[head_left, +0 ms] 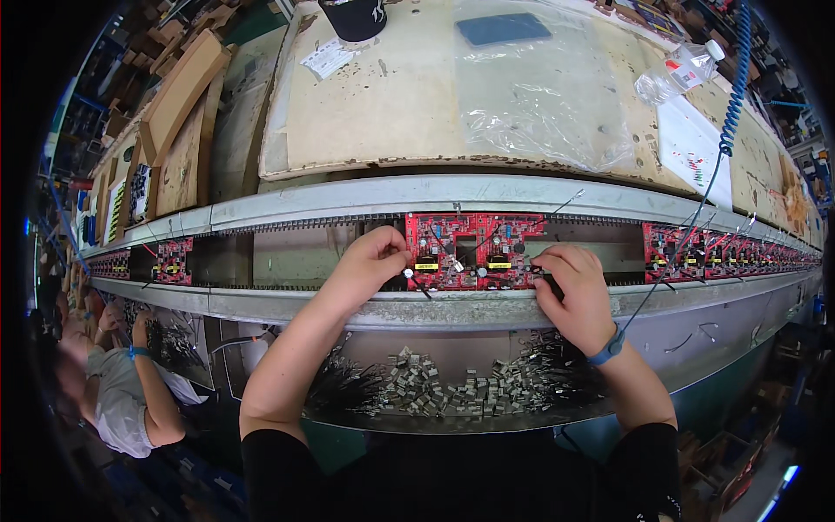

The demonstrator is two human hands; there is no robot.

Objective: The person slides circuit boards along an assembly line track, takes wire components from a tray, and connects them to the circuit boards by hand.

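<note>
A red circuit board (474, 250) lies on the conveyor rail (452, 306) in front of me. My left hand (370, 265) rests at the board's left edge, fingertips pinched on a small part at its lower left corner. At the board's right edge, my right hand (574, 291) has its fingers curled on the board's lower right corner. That wrist wears a blue band (606, 348). Below the rail a metal tray (452, 422) holds several small grey components (435, 390) and bundles of black wires (557, 374).
More red boards sit on the line at the right (696, 254) and left (172, 259). Another person (122, 391) works at lower left. Behind the line a worn bench holds a plastic bag (539, 87), a water bottle (683, 70) and a blue coiled cable (735, 96).
</note>
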